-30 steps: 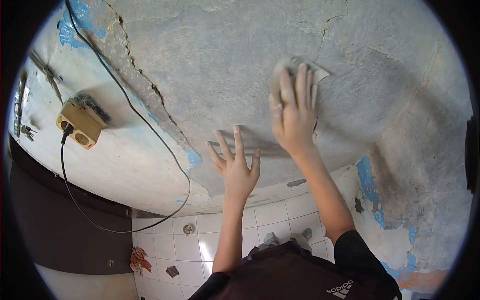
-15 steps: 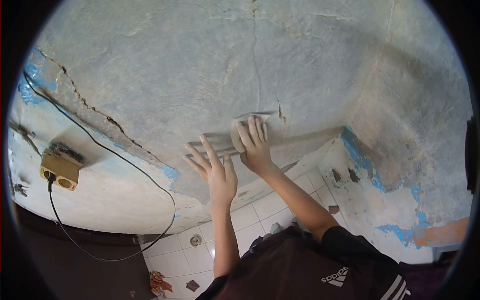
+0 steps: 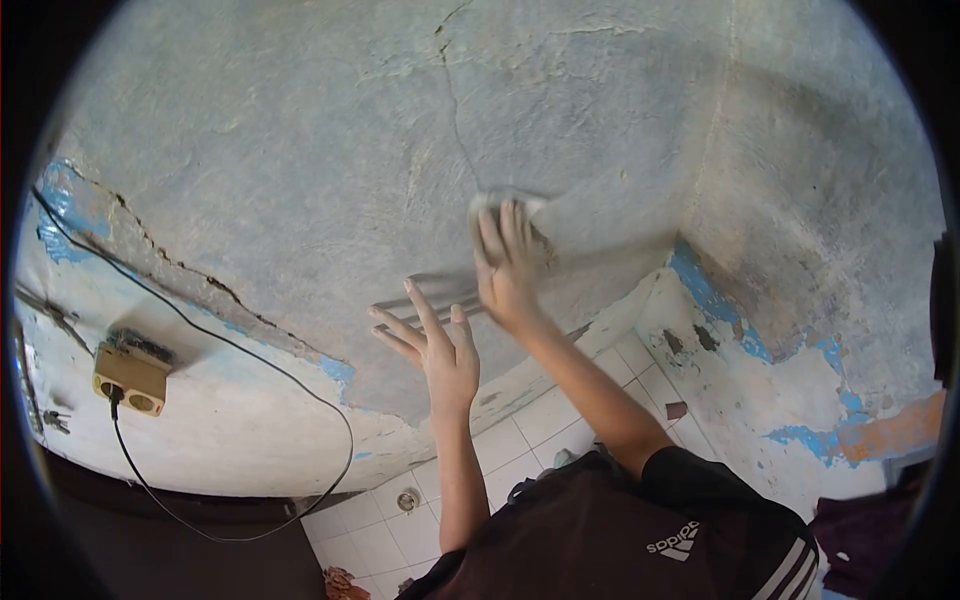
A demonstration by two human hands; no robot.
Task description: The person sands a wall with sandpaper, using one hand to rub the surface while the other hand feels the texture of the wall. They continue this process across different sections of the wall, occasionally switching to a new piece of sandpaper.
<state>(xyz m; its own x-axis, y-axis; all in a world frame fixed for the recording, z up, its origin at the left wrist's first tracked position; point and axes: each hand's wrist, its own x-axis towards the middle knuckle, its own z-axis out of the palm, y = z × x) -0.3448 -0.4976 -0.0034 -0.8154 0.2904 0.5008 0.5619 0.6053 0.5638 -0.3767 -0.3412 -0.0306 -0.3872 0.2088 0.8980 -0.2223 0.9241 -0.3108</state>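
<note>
The head view faces forward and down at the nearby wall (image 3: 300, 180) and floor (image 3: 500, 447).

Home room, seemingly; tiled floor (image 3: 500, 446); power socket (image 3: 133, 372)

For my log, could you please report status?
Right hand holding thin pale sheet against rough grey plastered wall. Left hand open. Thin black cable hangs left, clear of both hands.

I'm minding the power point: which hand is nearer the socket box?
The left hand. In the picture it is right of the socket box, about level with it; the right hand is farther right and higher, over a pale pad.
</note>
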